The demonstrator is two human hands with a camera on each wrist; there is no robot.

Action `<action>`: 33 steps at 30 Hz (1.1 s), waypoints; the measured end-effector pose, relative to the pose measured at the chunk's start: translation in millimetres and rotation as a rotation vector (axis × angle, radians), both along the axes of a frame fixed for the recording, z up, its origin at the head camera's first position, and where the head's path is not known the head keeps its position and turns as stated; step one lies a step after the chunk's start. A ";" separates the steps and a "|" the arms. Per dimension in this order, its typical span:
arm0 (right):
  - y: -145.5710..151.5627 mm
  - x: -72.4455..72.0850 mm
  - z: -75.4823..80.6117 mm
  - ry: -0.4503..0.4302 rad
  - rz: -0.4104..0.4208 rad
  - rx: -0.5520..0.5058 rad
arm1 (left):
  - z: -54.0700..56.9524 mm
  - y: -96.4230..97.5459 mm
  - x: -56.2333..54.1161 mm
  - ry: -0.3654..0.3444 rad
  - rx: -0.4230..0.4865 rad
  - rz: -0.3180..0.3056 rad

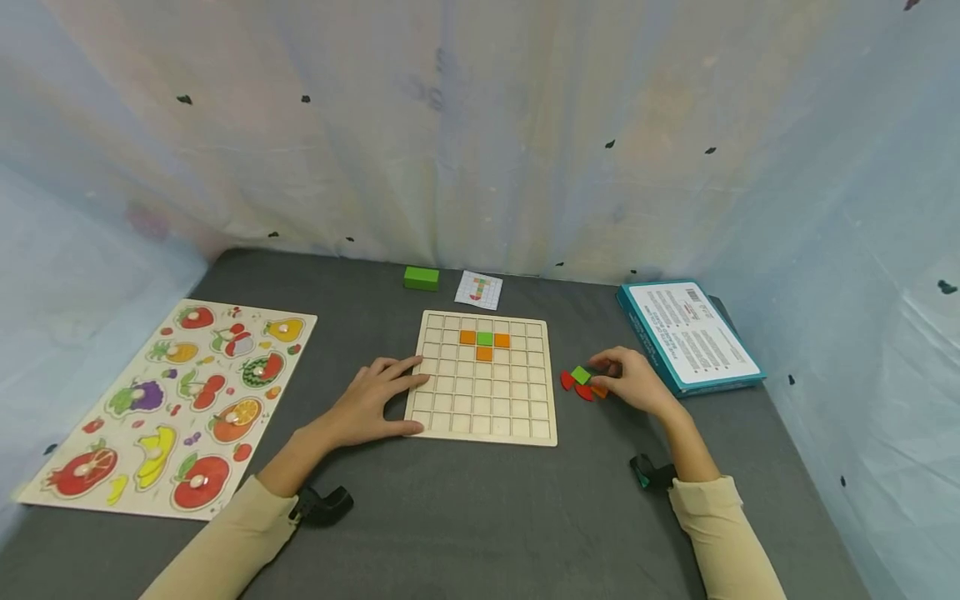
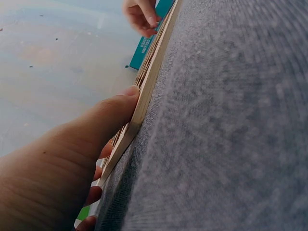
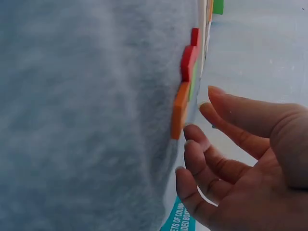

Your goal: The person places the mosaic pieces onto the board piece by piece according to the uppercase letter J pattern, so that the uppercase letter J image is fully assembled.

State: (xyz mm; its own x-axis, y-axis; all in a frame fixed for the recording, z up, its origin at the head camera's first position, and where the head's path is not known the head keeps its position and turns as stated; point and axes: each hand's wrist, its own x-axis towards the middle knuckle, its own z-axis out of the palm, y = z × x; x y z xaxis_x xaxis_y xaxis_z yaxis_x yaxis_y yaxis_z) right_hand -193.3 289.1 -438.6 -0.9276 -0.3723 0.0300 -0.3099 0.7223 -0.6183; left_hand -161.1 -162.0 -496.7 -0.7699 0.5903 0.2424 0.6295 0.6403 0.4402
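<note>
My left hand (image 1: pixel 367 404) rests against the left side of a wooden grid board (image 1: pixel 450 426), fingers spread along its edge and thumb at the near corner. In the left wrist view the thumb lies on the board's rim (image 2: pixel 144 103). Three orange squares (image 1: pixel 484 354) and one green square (image 1: pixel 485 339) form a T in the grid. Right of the board, my right hand (image 1: pixel 630 379) hovers over loose pieces with relaxed, bent fingers and nothing visible between them. Beneath are a green square (image 1: pixel 581 375), red curved pieces (image 1: pixel 583 392) and an orange piece (image 3: pixel 180 110), partly covered in the head view.
A small pattern card (image 1: pixel 478 290) and a green block (image 1: pixel 422 278) lie behind the board. At the right sits a teal box (image 1: pixel 690 337). A fruit puzzle board (image 1: pixel 180 408) covers the table's left side. A curtain (image 1: pixel 480 133) hangs behind.
</note>
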 end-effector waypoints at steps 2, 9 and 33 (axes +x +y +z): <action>3.3 0.5 -2.4 -0.002 -0.003 0.009 | -0.1 -0.4 -0.3 0.005 -0.001 0.001; -1.2 -2.2 -7.5 -0.010 0.007 0.019 | 0.2 -1.2 -1.4 0.005 -0.008 -0.001; -11.2 -5.9 -4.9 -0.035 0.013 0.021 | 1.7 -0.3 0.6 -0.012 -0.010 0.007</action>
State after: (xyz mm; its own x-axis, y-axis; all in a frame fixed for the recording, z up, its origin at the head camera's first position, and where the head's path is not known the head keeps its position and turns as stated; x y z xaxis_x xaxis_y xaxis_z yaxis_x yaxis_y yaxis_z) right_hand -199.3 277.9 -443.5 -0.9229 -0.3850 -0.0101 -0.2984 0.7313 -0.6134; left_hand -160.6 -162.3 -495.0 -0.7766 0.5875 0.2275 0.6201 0.6490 0.4409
